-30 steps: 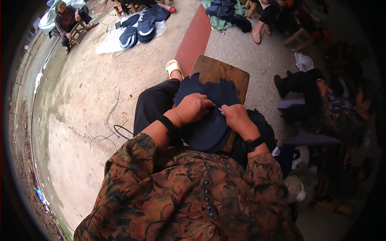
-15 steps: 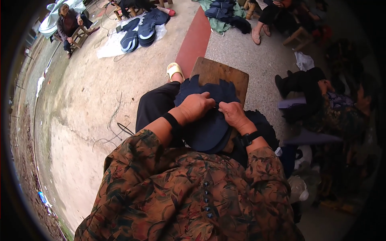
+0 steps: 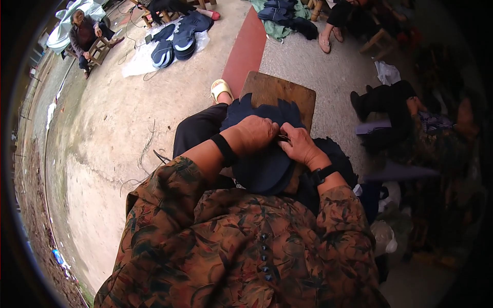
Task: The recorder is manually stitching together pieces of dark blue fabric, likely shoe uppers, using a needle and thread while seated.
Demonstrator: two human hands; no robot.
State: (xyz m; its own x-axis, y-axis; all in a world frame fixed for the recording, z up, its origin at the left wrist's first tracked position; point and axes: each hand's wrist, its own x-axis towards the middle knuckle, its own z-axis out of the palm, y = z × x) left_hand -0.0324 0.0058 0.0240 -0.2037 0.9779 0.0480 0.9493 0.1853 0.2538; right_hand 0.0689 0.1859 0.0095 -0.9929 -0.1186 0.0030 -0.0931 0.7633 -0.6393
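Across my lap lies a dark navy sheet-like piece, its near end rounded and its far edge jagged. Below its rounded end a second layer's edge shows. My left hand rests on the middle of it, fingers curled and pressed together at the piece. Right beside it, my right hand pinches with thumb and forefinger. A small thin thing glints at those fingertips, too small to name. Under the piece is a worn wooden board, its far end uncovered.
More dark material hangs by my right knee. Ahead on the ground, navy pieces lie on white plastic sheeting. Other people sit around, one on a wooden stool at far left. Plastic bags are at my right.
My left hand has turned, its fingers curling in closer to the right hand. The right fingertips have shifted, and a small glint now shows there. The view has moved slightly.
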